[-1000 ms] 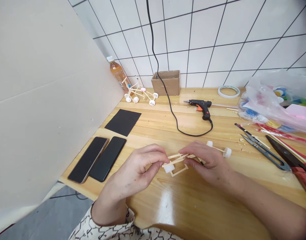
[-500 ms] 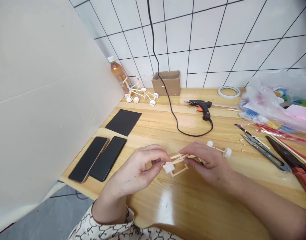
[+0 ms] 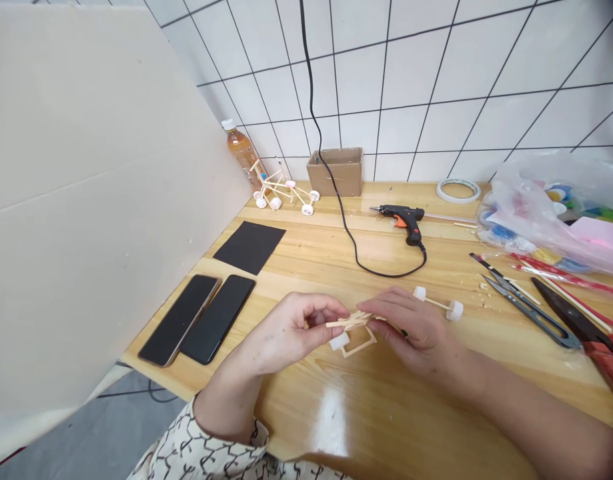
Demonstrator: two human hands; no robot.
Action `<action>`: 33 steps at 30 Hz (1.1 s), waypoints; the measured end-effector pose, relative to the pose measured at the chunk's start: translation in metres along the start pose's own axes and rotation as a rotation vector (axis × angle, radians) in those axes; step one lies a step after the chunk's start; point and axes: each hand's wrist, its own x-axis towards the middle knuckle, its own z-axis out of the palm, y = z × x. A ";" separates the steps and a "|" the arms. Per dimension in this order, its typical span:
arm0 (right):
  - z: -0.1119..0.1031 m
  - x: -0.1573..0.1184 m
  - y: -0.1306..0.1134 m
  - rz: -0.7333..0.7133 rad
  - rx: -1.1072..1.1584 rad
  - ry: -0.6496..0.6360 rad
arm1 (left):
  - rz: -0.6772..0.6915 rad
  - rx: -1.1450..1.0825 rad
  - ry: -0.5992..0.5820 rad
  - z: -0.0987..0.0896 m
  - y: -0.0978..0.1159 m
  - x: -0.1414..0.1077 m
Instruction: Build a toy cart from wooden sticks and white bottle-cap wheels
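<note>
Low in the middle of the frame, the left hand (image 3: 299, 331) pinches one end of the thin sticks (image 3: 353, 322) and the right hand (image 3: 417, 330) grips the other, likely to keep them steady. The glue gun (image 3: 411, 217) lies farther up the worktop (image 3: 306, 253), maybe leaving room.

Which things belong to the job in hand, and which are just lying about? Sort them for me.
In the job: sticks, held by left hand and right hand; likely also white wheels, glue gun, scissors.

Just lying about, apparently: two phones, drink bottle.
</note>
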 end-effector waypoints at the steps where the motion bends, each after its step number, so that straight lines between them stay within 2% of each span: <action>1: 0.000 0.000 0.000 -0.014 -0.018 0.003 | -0.002 0.007 -0.015 0.000 0.000 0.001; 6: 0.001 -0.001 -0.002 -0.081 -0.164 0.013 | 0.027 0.053 -0.123 -0.002 0.005 0.002; 10: 0.003 -0.004 -0.002 -0.123 -0.244 0.060 | 0.038 0.075 -0.134 -0.002 0.006 0.002; 13: 0.002 -0.004 -0.004 -0.120 -0.218 0.094 | 0.044 0.071 -0.150 -0.004 0.006 0.003; 15: 0.001 -0.003 -0.007 -0.066 -0.146 0.162 | 0.043 0.060 -0.156 -0.006 0.005 0.002; 18: 0.000 -0.002 -0.008 0.141 -0.029 0.333 | 0.050 0.030 -0.126 -0.012 0.003 -0.001; 21: 0.002 -0.003 -0.006 0.396 0.088 0.426 | 0.075 -0.073 -0.001 -0.021 0.000 0.001; 25: 0.008 -0.007 0.000 0.650 0.279 0.389 | 0.100 -0.260 0.229 -0.042 -0.004 0.026; 28: 0.013 -0.009 0.003 0.712 0.346 0.388 | 0.053 -0.320 0.462 -0.069 -0.008 0.063; 33: 0.018 -0.014 0.005 0.728 0.309 0.382 | -0.031 -0.337 0.659 -0.112 -0.021 0.131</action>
